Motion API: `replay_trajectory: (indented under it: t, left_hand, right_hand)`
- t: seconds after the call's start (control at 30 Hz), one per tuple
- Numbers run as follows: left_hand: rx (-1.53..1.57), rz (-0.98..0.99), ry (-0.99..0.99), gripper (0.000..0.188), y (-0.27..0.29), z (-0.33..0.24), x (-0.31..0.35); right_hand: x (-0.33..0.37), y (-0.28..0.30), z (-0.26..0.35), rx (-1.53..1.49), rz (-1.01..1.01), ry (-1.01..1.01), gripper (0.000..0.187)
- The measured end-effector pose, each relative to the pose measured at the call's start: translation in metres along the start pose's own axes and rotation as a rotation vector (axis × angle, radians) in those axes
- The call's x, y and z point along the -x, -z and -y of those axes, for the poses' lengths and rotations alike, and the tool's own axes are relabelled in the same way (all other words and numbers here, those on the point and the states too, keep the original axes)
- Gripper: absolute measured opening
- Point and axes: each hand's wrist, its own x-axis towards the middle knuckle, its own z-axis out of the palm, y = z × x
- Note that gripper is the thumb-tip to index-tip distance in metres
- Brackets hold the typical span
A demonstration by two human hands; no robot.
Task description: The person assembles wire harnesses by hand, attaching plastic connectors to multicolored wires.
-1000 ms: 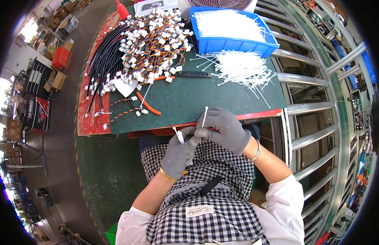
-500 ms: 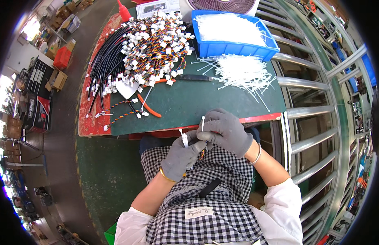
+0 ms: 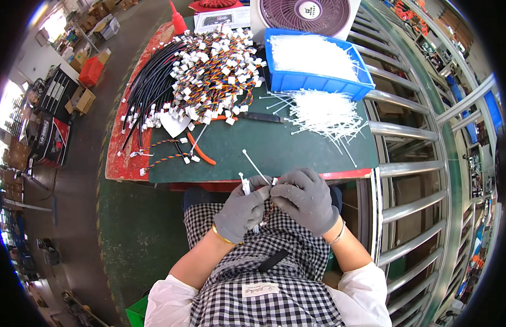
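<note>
Both hands, in grey gloves, meet above my lap just off the table's near edge. My left hand (image 3: pixel 240 211) is closed around a small bunch of white cable ties (image 3: pixel 245 185), which stick out past its thumb side. My right hand (image 3: pixel 307 197) pinches at the lower end of a single white cable tie (image 3: pixel 255 165) that slants up and left, its head away from the fingers. A twisted, multicoloured wire harness (image 3: pixel 268 213) hangs between the hands; the gloves cover most of it. Fingertips of the two hands nearly touch, hiding the point where tie and wires meet.
On the green table mat (image 3: pixel 236 152) lie a heap of wire harnesses (image 3: pixel 217 71), black cables (image 3: pixel 155 73), an orange-handled tool (image 3: pixel 201 151) and loose cable ties (image 3: pixel 325 115). Behind stand a blue bin (image 3: pixel 318 82) of ties and a fan (image 3: pixel 305 13). A roller conveyor (image 3: pixel 411 166) runs along the right.
The single cable tie, upright at my right fingers before, now leans left between both hands. My right hand has turned and lowered slightly. The whole view has shifted a little.
</note>
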Motion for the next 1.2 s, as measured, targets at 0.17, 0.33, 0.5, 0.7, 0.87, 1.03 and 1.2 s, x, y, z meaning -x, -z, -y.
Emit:
replay_trajectory:
  t: [0.17,0.33,0.5,0.7,0.87,1.03,1.2]
  left_hand:
    - [-0.24,0.041,-0.095,0.024,0.002,-0.006,0.007]
    - [-0.343,0.007,-0.277,0.024,0.009,0.003,0.003]
    - [-0.217,-0.191,-0.354,0.014,0.006,-0.011,0.01]
    - [-0.576,-0.166,-0.581,0.016,0.021,0.0,0.01]
    - [-0.711,-0.181,-0.575,0.017,0.018,-0.003,0.017]
    - [-0.665,-0.168,-0.565,0.016,0.015,-0.003,0.017]
    - [-0.708,-0.154,-0.579,0.018,0.018,-0.004,0.018]
  right_hand:
    - [-0.001,-0.003,0.005,-0.07,-0.007,-0.04,0.018]
    - [0.001,-0.012,0.007,-0.247,0.034,-0.092,0.015]
    - [-0.003,-0.008,0.025,-0.36,0.105,0.023,0.015]
    - [-0.004,-0.015,0.03,-0.865,0.092,-0.591,0.021]
    - [-0.006,-0.024,0.026,-0.868,0.128,-0.594,0.028]
    - [-0.008,-0.017,0.026,-0.764,0.196,-0.587,0.032]
    - [-0.011,-0.016,0.029,-0.787,0.194,-0.603,0.032]
